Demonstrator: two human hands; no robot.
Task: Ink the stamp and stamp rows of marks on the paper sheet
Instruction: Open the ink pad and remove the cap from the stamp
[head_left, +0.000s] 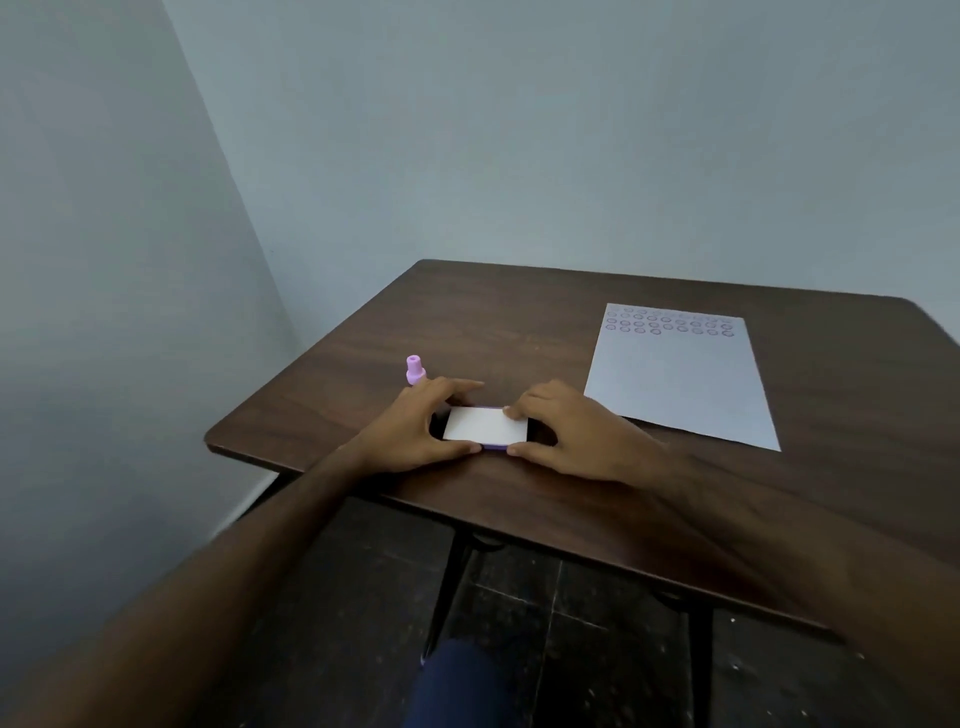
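A flat ink pad case (485, 425) with a white lid and purple base lies near the table's front left edge. My left hand (415, 431) grips its left end, thumb in front and fingers behind. My right hand (561, 431) holds its right end the same way. The lid looks closed. A small pink stamp (414, 370) stands upright just behind my left hand, untouched. The white paper sheet (680, 379) lies to the right, with several rows of round purple marks (670, 323) along its far edge.
The dark wooden table (519, 322) stands in a corner against grey walls. Its front edge runs just below my wrists. Below it I see a dark tiled floor, black table legs and my knee in blue cloth (462, 680).
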